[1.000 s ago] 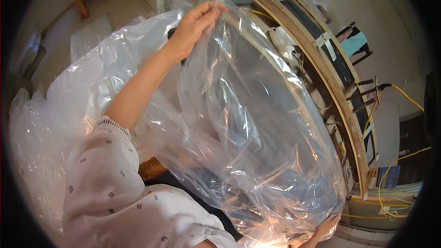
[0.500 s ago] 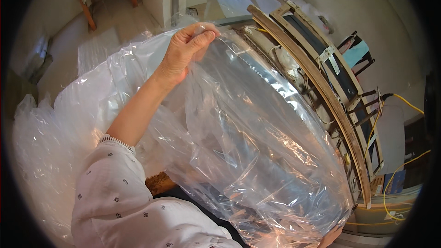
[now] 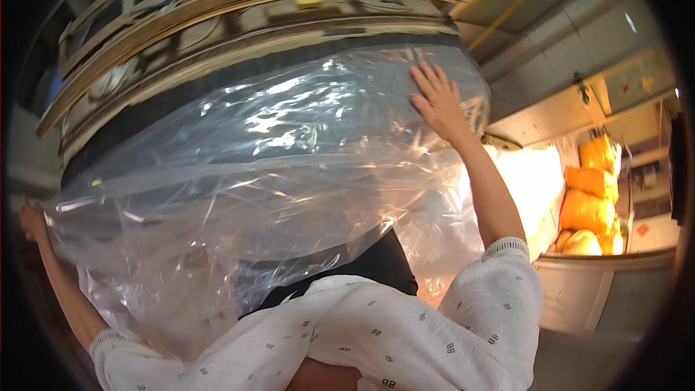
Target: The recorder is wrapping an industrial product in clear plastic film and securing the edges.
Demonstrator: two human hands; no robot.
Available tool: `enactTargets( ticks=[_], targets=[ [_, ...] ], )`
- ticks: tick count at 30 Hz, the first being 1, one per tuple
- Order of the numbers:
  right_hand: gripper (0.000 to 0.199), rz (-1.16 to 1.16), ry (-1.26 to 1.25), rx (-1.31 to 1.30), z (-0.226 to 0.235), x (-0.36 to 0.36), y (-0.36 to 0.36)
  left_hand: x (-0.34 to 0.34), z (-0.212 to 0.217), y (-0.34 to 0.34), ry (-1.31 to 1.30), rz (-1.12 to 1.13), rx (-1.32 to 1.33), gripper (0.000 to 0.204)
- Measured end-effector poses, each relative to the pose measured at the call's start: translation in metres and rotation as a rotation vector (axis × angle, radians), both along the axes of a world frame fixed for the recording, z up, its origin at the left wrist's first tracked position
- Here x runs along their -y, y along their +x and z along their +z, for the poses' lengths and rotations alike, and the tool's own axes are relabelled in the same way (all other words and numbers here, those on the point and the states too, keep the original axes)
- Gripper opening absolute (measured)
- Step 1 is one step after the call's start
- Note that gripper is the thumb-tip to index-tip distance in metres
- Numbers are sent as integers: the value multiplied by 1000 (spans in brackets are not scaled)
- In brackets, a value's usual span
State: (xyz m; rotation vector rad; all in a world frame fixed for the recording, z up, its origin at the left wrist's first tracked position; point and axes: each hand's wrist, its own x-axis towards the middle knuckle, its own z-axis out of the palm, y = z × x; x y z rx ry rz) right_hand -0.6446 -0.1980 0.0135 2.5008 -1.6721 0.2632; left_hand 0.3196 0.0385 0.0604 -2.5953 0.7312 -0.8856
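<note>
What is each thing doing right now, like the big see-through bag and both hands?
clear plastic sheet: spread wide, crinkled, draped over the dark item.
left hand: gripping the sheet's left edge.
right hand: fingers spread, pressed flat on the sheet.
yellow sacks: stacked at the right.

A large round form (image 3: 239, 36), dark beneath its banded wooden rim, carries the things. A clear plastic sheet (image 3: 260, 174) lies straight on it, draped down from just below the rim and crinkled all over. The sheet covers most of the form's dark face.
</note>
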Motion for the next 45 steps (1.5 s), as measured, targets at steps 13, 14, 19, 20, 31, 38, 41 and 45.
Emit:
enactTargets(
  ticks=[13,14,19,20,31,38,41,45],
  targets=[
    [59,-272,-81,164,-13,58,-80,126,-37,-469,-435,-1286,-1184,11],
    [58,-222,-65,174,-12,58,-78,120,-36,-464,-431,-1279,-1177,11],
    [39,-85,-230,214,-3,51,-66,53,-10,-452,-639,-1145,-949,11],
    [31,-44,-218,291,1,55,-67,37,-8,-455,-631,-1134,-943,11],
    [23,12,347,980,12,156,-114,-55,6,-465,-527,-918,-657,14],
    [11,-88,-262,1261,25,145,-20,51,7,-362,-1307,-808,-1065,25],
    [12,-186,-254,1063,-28,148,6,102,-63,-311,-1100,-744,-819,29],
    [14,-157,-299,1083,-30,161,8,149,-70,-302,-1033,-698,-861,34]
  ],
)
